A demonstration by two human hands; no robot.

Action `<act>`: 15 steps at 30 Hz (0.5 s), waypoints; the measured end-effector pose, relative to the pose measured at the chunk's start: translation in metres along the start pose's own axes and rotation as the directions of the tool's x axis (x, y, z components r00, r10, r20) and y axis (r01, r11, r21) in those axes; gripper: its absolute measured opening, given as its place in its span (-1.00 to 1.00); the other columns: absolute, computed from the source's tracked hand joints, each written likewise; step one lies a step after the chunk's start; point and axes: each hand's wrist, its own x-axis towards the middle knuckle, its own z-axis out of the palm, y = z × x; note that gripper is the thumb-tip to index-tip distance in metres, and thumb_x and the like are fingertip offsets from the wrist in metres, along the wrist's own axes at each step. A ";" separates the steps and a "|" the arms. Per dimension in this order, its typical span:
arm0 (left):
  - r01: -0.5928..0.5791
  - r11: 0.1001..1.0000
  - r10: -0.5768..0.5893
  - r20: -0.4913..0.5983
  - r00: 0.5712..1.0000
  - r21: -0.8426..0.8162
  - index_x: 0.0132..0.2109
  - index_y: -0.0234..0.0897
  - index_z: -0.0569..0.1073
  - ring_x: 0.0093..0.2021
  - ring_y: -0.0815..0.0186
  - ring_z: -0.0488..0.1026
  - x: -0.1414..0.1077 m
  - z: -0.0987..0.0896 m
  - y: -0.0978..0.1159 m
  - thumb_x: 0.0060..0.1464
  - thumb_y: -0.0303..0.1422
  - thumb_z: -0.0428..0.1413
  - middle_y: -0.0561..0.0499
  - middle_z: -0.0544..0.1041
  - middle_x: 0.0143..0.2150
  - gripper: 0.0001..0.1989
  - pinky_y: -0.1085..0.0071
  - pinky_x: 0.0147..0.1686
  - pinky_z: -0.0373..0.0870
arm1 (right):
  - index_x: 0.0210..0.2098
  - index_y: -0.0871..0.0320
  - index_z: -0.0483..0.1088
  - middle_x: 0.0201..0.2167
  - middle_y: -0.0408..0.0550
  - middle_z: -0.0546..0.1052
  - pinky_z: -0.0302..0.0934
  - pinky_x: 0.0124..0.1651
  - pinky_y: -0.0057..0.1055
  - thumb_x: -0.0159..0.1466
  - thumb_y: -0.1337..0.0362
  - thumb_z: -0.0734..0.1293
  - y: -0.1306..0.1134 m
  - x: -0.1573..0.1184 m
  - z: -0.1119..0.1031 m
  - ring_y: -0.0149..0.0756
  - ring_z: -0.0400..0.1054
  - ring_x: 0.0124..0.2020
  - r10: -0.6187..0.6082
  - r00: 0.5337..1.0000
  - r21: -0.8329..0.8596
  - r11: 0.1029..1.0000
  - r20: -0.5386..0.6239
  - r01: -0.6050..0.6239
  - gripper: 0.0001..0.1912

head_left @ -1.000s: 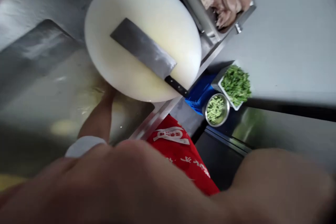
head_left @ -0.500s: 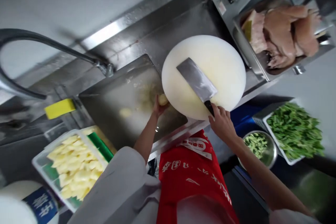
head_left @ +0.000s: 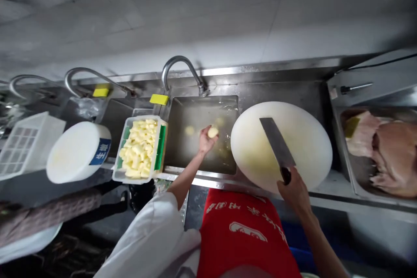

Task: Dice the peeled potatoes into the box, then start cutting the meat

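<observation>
Two hands busy here: your right hand grips the cleaver over the round white board, while your left hand holds a peeled potato over the sink. Behind that, a faucet curves up.

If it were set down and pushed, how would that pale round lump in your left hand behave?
The lump would probably roll: its visible side is rounded. It may well be slippery, since the left hand holds it over a sink with water in it. It looks firm, without sagging.
</observation>
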 end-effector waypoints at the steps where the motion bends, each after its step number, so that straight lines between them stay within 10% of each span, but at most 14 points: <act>1: -0.127 0.990 0.126 0.012 0.992 0.057 0.23 -0.28 0.36 0.20 0.06 0.37 -0.010 0.013 0.016 0.01 -0.38 0.30 -0.23 0.36 0.21 -0.37 0.13 0.28 0.30 | 0.36 0.12 0.17 -0.05 0.07 0.52 0.30 -0.08 -0.30 0.17 0.22 0.25 0.012 0.004 -0.010 -0.09 0.46 -0.09 0.005 1.000 0.030 1.000 0.014 -0.005 -0.26; 5: -0.619 0.782 0.570 0.320 0.756 0.069 0.25 -0.20 0.38 0.29 0.02 0.31 -0.047 0.096 0.066 0.05 -0.38 0.28 -0.21 0.35 0.23 -0.40 0.09 0.32 0.28 | 0.17 0.17 0.37 -0.18 0.05 0.59 0.31 -0.09 -0.31 0.20 0.06 0.22 0.055 0.020 -0.044 -0.10 0.49 -0.16 -0.001 0.995 0.128 0.992 0.100 -0.011 -0.40; 9: -0.838 0.546 0.655 0.624 0.426 -0.001 0.16 -0.01 0.46 0.36 0.05 0.25 -0.069 0.169 0.078 0.15 -0.47 0.18 -0.14 0.40 0.26 -0.55 0.05 0.42 0.05 | -0.04 0.15 0.44 -0.21 0.11 0.61 0.30 -0.11 -0.27 0.24 -0.04 0.16 0.089 0.030 -0.062 -0.03 0.49 -0.15 -0.129 0.980 0.104 0.988 0.152 0.114 -0.50; 12: -0.878 0.476 0.673 0.624 0.397 0.046 0.06 0.05 0.50 0.41 0.07 0.17 -0.080 0.185 0.058 0.23 -0.33 0.14 -0.09 0.42 0.27 -0.73 -0.02 0.43 -0.04 | -0.08 0.07 0.42 -0.21 0.10 0.61 0.30 -0.18 -0.27 0.24 -0.04 0.18 0.111 0.031 -0.064 0.00 0.50 -0.17 -0.173 0.969 0.046 0.985 0.178 0.167 -0.57; 15: -0.856 0.513 0.716 0.519 0.467 0.061 -0.03 -0.08 0.51 0.37 0.08 0.22 -0.096 0.179 0.031 0.27 -0.18 0.11 -0.19 0.48 0.16 -0.81 -0.05 0.37 0.12 | -0.04 0.04 0.40 -0.20 0.07 0.62 0.29 -0.20 -0.28 0.26 -0.02 0.19 0.123 0.021 -0.062 0.00 0.51 -0.17 -0.183 0.955 0.019 0.983 0.233 0.184 -0.59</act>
